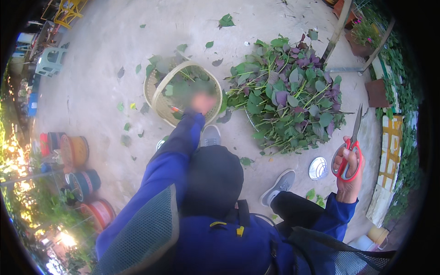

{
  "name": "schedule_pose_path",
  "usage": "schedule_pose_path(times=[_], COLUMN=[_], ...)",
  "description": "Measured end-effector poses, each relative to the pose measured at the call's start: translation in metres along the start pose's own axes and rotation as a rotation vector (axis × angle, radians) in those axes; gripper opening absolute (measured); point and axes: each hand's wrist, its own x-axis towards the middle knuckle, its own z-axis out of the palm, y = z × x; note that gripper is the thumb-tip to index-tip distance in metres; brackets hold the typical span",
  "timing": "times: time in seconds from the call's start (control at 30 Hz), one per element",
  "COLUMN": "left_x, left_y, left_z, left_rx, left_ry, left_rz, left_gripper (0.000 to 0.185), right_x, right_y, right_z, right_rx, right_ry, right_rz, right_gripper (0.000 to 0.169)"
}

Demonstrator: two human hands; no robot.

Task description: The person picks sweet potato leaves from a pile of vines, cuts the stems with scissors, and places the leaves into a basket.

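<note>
My left hand (pixel 202 102) reaches over the near right side of a woven bamboo basket (pixel 158 99) with an arched handle. Blur covers that hand and the green leaves (pixel 187 86) beside it, so its grip is unclear. Cut leafy stems lie inside the basket, along with a small orange-and-white thing (pixel 175 109) near its front wall. Out to the right, my right hand (pixel 350 165) holds red-and-grey-handled scissors (pixel 357 125) by the loops, blades together and pointing away from me. Between the hands is a large heap of green and purple perilla-like stems (pixel 292 92).
Loose leaves (pixel 227 20) are scattered over the concrete floor (pixel 103 44). A shiny round metal object (pixel 318 168) lies by my right shoe (pixel 280 185). Round tubs (pixel 74 151) and a pale green plastic stool (pixel 51 61) stand left. Planters (pixel 376 93) and a wooden post (pixel 337 32) line the right.
</note>
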Motion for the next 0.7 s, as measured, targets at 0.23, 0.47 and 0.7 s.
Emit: schedule_pose_path(times=[0.23, 0.47, 0.7], left_x=[0.017, -0.091, -0.255], left_y=[-0.006, 0.117, 0.273], left_z=[-0.012, 0.001, 0.079], left_rx=[0.15, -0.204, -0.725], left_ry=[0.138, 0.111, -0.169], left_rz=[0.329, 0.498, -0.104], left_gripper=[0.027, 0.019, 0.019], right_x=[0.006, -0.002, -0.007], right_y=[0.009, 0.004, 0.001], right_z=[0.018, 0.017, 0.009], right_rx=[-0.007, 0.043, 0.065], right_ry=[-0.028, -0.019, -0.104], right_rz=[0.017, -0.009, -0.003], right_gripper=[0.049, 0.044, 0.038])
